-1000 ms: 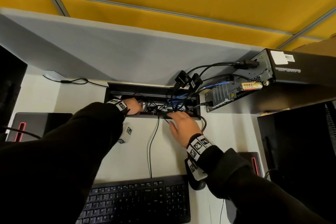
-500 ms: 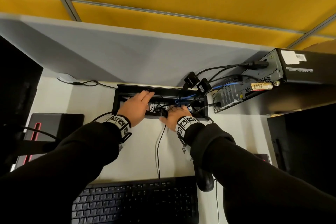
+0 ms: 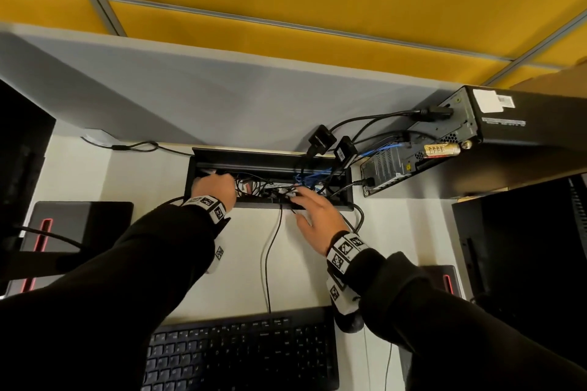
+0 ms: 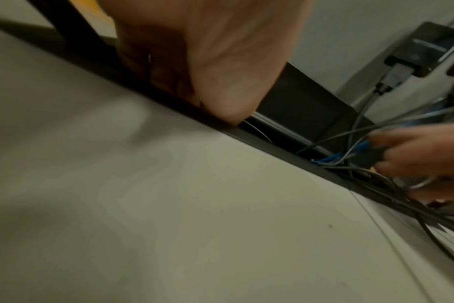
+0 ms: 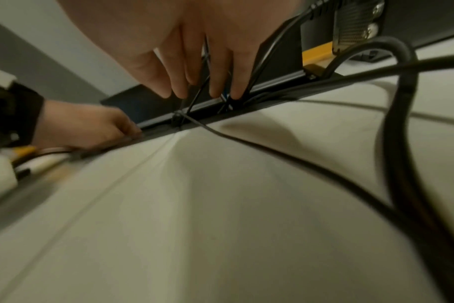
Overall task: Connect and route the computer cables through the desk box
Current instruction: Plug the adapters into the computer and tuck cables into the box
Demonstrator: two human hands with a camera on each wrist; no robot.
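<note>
The black desk box (image 3: 247, 157) is sunk into the white desk with its lid up and is full of black, grey and blue cables (image 3: 314, 173). My left hand (image 3: 214, 186) reaches into its left end; in the left wrist view its fingers (image 4: 169, 78) curl over the front rim, and what they hold is hidden. My right hand (image 3: 305, 200) is at the box's right half, fingers (image 5: 220, 82) straight and pushed down among thin black cables. The small computer (image 3: 444, 143) lies right of the box with cables plugged in.
A thin black cable (image 3: 270, 247) runs from the box to the keyboard (image 3: 241, 349). A mouse (image 3: 349, 322) lies under my right wrist. Two black adapters (image 3: 320, 141) hang above the box's right end. Monitor stands (image 3: 79, 222) flank the desk; a grey partition (image 3: 222, 98) stands behind.
My left hand has slid from the middle of the box to its left end. My right hand has drawn back a little, its fingers still in the cables.
</note>
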